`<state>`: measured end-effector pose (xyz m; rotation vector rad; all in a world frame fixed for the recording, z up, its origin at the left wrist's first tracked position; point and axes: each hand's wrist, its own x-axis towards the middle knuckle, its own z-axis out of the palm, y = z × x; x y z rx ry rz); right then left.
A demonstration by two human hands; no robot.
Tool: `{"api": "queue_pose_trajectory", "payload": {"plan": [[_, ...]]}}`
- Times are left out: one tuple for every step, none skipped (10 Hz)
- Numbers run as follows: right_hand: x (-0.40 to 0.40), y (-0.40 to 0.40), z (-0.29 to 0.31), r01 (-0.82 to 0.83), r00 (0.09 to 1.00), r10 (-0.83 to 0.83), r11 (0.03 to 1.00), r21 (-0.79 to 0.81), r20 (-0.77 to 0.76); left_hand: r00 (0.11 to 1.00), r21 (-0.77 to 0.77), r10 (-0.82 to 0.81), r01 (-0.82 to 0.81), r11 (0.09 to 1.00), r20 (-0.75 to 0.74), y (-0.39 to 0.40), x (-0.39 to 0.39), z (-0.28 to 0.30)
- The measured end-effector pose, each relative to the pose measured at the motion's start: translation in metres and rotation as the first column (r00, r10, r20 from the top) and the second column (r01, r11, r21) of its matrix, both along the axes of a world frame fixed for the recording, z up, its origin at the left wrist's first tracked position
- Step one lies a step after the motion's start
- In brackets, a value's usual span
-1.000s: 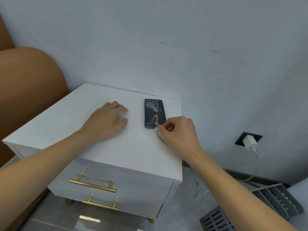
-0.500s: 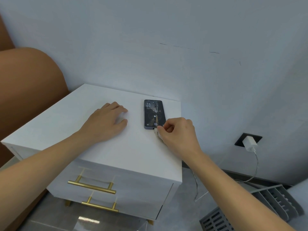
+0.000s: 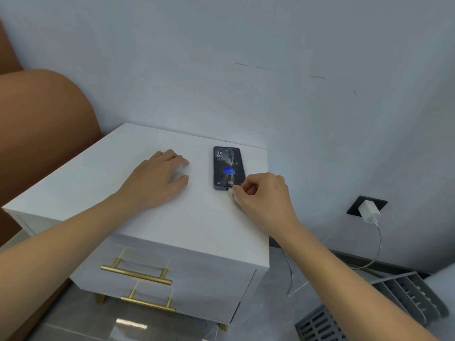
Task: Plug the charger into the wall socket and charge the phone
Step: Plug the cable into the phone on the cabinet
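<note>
A dark phone (image 3: 228, 167) lies face up on the white nightstand (image 3: 187, 217), its screen lit with a blue round glow. My right hand (image 3: 264, 196) pinches the white cable plug (image 3: 231, 193) at the phone's near end. The white charger (image 3: 368, 210) sits in the black wall socket (image 3: 355, 205) low on the right wall. Its cable (image 3: 376, 247) droops to the floor and rises toward the nightstand. My left hand (image 3: 157, 179) rests flat on the nightstand top, left of the phone, holding nothing.
The nightstand has two drawers with gold handles (image 3: 136, 275). A brown rounded headboard (image 3: 41, 148) stands at the left. A grey slotted rack (image 3: 403, 301) lies on the floor at the lower right. The pale wall (image 3: 270, 82) is close behind.
A blue round glow has appeared on the phone's screen. Both hands stay nearly where they were.
</note>
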<state>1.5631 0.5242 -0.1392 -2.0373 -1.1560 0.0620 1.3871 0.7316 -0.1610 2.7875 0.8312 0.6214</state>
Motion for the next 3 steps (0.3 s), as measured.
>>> {"api": "queue_pose_trajectory", "payload": {"plan": [[0.0018, -0.0018, 0.0017, 0.006, 1.000, -0.006, 1.000, 0.005, -0.008, 1.000, 0.006, -0.003, 0.003, 1.000, 0.010, 0.0007, 0.0005, -0.0007], [0.0001, -0.0031, 0.0011, -0.012, 0.999, 0.012, 1.000, 0.020, -0.030, 1.000, 0.004, -0.004, 0.004, 1.000, 0.006, 0.0031, 0.0011, -0.0026], [0.0009, -0.0082, 0.0071, 0.000, 0.999, 0.000, 1.000, 0.021, -0.042, 1.000, 0.018, -0.004, 0.004, 1.000, 0.022, 0.0036, 0.0003, -0.0035]]}}
